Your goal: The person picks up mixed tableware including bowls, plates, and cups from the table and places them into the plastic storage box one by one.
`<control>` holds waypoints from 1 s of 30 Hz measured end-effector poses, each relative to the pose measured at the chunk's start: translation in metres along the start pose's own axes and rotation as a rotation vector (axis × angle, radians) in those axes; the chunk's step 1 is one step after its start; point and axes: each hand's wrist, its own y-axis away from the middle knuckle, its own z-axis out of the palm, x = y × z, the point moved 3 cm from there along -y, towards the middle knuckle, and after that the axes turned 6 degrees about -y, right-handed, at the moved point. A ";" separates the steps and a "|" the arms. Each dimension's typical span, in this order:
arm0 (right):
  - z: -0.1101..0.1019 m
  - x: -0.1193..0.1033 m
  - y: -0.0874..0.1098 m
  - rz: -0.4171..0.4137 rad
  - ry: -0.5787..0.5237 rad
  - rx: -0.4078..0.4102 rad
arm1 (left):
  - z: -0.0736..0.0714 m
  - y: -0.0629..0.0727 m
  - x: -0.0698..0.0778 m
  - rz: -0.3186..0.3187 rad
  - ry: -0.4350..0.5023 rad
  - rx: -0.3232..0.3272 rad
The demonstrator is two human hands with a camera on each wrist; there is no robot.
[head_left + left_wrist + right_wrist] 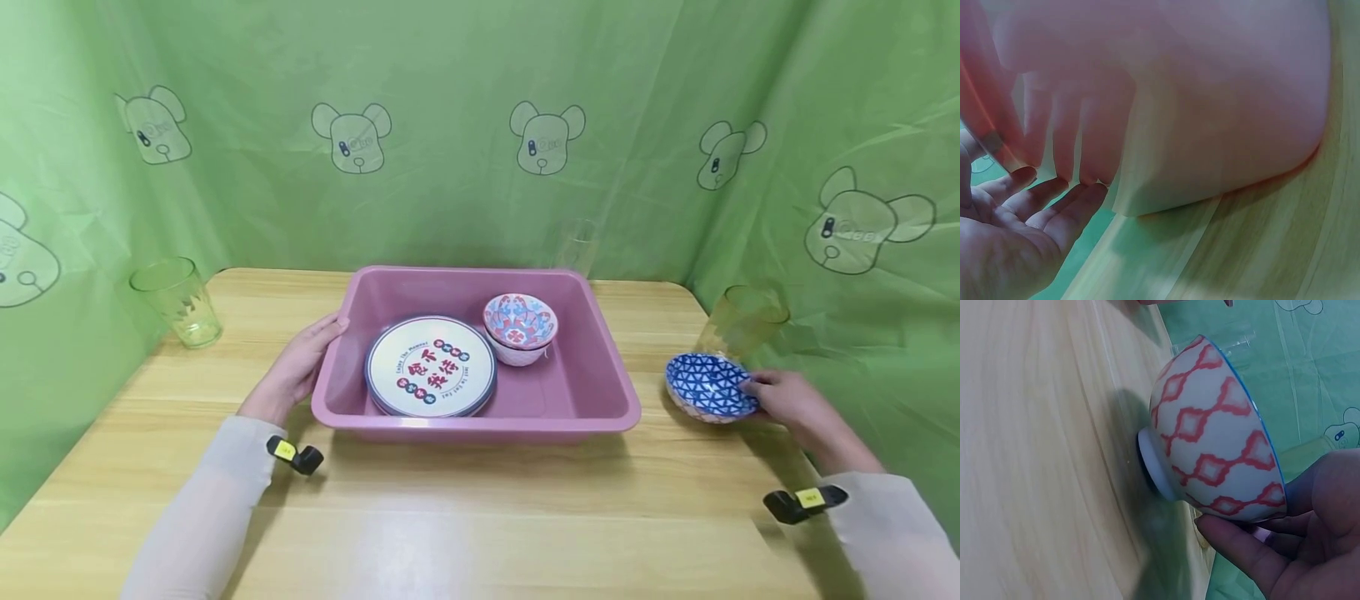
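My right hand (787,400) pinches the right edge of a small bowl (711,385), blue-and-white patterned inside. Its outside (1216,437), in the right wrist view, is white with red diamonds. The foot is close to the tabletop; whether it touches is unclear. At the left side of a pink plastic basin (480,423), my left hand (300,362) grips the rim. In the left wrist view, its fingers (1075,209) meet the outer wall below the rim. Inside the basin lie a stack of white round plates (431,367) and, right of it, stacked bowls (520,322), the top one red and blue.
A clear greenish glass (180,304) stands at the table's left edge. Behind the held bowl is a yellowish glass (742,321), and another clear glass (577,243) is behind the basin. A green curtain (450,200) borders the wooden table (465,508) at the back and sides.
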 end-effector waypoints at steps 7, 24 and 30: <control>0.001 -0.010 -0.005 0.027 -0.054 -0.039 | 0.000 0.001 0.001 0.002 0.000 0.004; 0.003 -0.049 -0.012 -0.034 -0.152 -0.036 | 0.001 0.003 0.004 -0.019 -0.058 0.023; 0.004 -0.067 -0.010 -0.070 -0.190 -0.036 | 0.000 0.004 0.006 -0.012 -0.096 0.008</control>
